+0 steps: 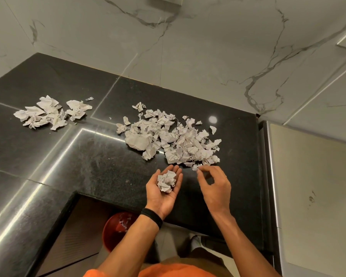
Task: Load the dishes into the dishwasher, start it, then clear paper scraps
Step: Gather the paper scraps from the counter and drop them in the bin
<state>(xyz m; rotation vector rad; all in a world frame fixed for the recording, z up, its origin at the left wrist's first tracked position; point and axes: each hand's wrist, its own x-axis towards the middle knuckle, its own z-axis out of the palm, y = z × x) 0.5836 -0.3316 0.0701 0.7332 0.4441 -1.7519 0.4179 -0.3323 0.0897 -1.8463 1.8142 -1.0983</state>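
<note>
Head view: left hand (164, 196), fingers straight, cradles crumpled scraps (166, 181); right hand (215, 186) fingers pinch one scrap (196, 167) beside the pile (174, 138)

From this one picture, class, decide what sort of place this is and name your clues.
Probably a home kitchen: an L-shaped polished black stone countertop, marble-look wall tiles behind it, and a red bin on the floor below, already holding some paper scraps.
</note>
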